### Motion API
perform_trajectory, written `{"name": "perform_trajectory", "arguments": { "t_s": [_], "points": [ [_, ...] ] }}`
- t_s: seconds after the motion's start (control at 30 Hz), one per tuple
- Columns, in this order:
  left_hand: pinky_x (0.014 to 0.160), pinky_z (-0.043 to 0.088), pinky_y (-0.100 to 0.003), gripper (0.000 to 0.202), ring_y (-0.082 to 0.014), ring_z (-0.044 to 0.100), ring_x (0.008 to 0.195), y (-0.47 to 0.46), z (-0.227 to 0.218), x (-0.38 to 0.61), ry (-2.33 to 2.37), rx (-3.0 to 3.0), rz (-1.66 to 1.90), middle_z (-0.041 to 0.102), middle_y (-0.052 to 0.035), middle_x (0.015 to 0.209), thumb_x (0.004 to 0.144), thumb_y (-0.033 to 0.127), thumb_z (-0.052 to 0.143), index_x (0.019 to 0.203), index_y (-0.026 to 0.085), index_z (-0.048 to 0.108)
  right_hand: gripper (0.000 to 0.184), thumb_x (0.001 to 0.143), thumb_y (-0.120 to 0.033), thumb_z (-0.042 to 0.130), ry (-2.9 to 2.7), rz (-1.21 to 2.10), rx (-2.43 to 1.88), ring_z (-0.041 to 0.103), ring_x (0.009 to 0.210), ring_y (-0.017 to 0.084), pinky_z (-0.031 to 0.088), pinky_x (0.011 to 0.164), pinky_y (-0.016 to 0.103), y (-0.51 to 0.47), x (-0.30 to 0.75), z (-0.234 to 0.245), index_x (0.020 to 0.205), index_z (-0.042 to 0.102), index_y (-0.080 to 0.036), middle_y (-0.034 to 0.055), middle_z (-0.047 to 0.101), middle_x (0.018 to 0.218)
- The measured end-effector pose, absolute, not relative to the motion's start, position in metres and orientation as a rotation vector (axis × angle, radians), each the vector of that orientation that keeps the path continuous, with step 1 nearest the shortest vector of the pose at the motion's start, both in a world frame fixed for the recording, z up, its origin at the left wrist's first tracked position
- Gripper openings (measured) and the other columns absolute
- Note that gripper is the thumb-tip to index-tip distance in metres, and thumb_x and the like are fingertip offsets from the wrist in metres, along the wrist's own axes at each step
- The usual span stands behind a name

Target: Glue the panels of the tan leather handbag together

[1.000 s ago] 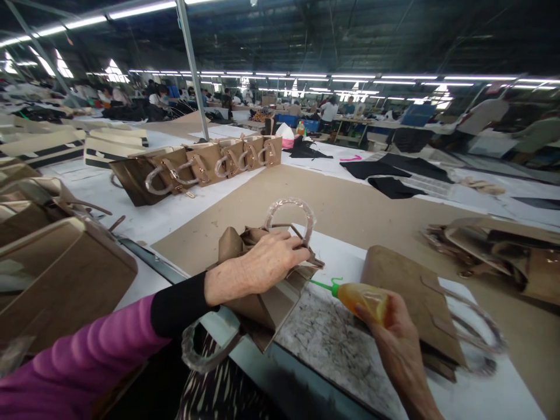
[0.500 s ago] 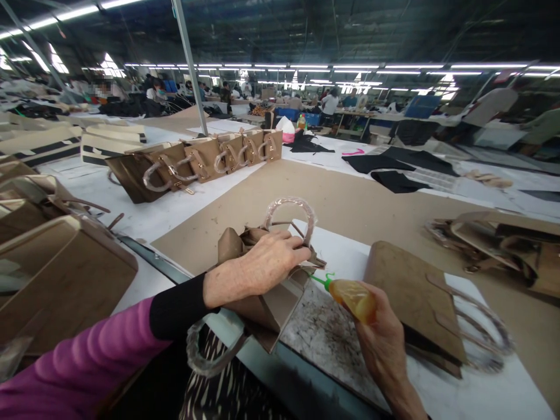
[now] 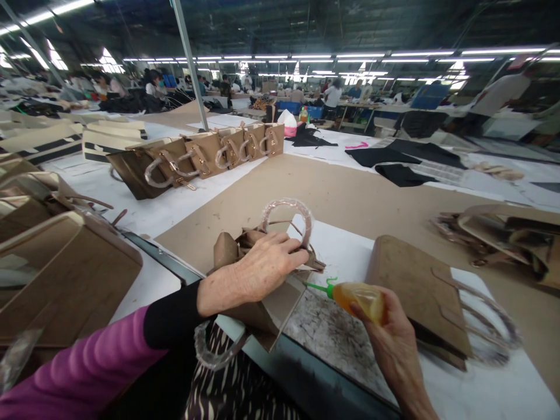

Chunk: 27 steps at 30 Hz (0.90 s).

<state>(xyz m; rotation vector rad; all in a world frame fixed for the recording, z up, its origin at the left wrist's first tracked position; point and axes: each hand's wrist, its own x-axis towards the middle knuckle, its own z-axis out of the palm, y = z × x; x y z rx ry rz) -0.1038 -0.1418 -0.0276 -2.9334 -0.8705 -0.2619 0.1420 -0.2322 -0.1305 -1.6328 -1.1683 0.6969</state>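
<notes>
A brown handbag (image 3: 275, 306) lies tilted at the table's near edge, its plastic-wrapped handles sticking out above and below. My left hand (image 3: 260, 265) grips its upper part, fingers bent over the folded top; the fingertips are partly hidden. In my right hand (image 3: 394, 329) is a soft squeeze bottle (image 3: 359, 298) of amber liquid, probably glue, held with its thin green nozzle (image 3: 318, 287) pointing left. The nozzle's tip is at the bag's edge, just below my left fingers; whether it touches I cannot tell. Another brown handbag (image 3: 417, 297) lies flat to the right of the bottle.
A row of brown handbags (image 3: 207, 154) stands beyond on the table. More bags (image 3: 61, 274) crowd the left side, and others (image 3: 516, 239) lie at the far right. Black cut pieces (image 3: 405, 160) are spread farther back. A metal post (image 3: 189, 64) rises behind the row.
The right hand and bottle have shifted slightly right and the bottle lies more level, its nozzle still by the bag's edge. The left hand keeps its hold. The view has turned a little.
</notes>
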Motion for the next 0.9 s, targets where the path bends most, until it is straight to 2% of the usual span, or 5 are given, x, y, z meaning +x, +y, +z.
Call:
{"name": "perform_trajectory", "arguments": {
  "t_s": [0.23,0.6,0.73,0.9],
  "points": [
    [0.079,0.041,-0.034,0.019,-0.0207,0.049,0.088,-0.145,-0.03,-0.106,-0.898,-2.947,-0.263,0.058,-0.0046,0.096,0.083,0.006,0.044,0.095,0.017,0.054,0.049,0.069,-0.057,0.072,-1.091,0.741,-1.608,0.058,0.077,0.025,0.046,0.069,0.031,-0.234,0.14,-0.131,0.098,0.057,-0.022,0.0005,0.065,0.083],
    [0.078,0.041,-0.034,0.016,-0.0209,0.05,0.086,-0.146,-0.029,-0.107,-0.888,-2.959,-0.246,0.058,-0.0043,0.093,0.084,0.008,0.045,0.094,0.016,0.054,0.049,0.07,-0.056,0.074,-1.058,0.915,-1.598,0.058,0.08,0.023,0.046,0.069,0.029,-0.255,0.138,-0.138,0.1,0.057,-0.022,0.0006,0.066,0.088],
    [0.078,0.041,-0.033,0.017,-0.0202,0.051,0.086,-0.145,-0.028,-0.107,-0.899,-2.962,-0.264,0.058,-0.0041,0.09,0.086,0.008,0.044,0.094,0.016,0.056,0.047,0.068,-0.055,0.074,-1.06,0.963,-1.588,0.058,0.078,0.023,0.047,0.067,0.028,-0.263,0.13,-0.132,0.096,0.058,-0.022,0.0007,0.067,0.085],
    [0.079,0.042,-0.033,0.02,-0.0198,0.052,0.087,-0.145,-0.028,-0.107,-0.92,-2.951,-0.261,0.059,-0.0046,0.095,0.085,0.009,0.044,0.098,0.016,0.057,0.047,0.064,-0.055,0.076,-1.022,1.02,-1.598,0.059,0.071,0.022,0.05,0.063,0.027,-0.27,0.12,-0.123,0.092,0.059,-0.02,0.0014,0.067,0.079]
  ]
}}
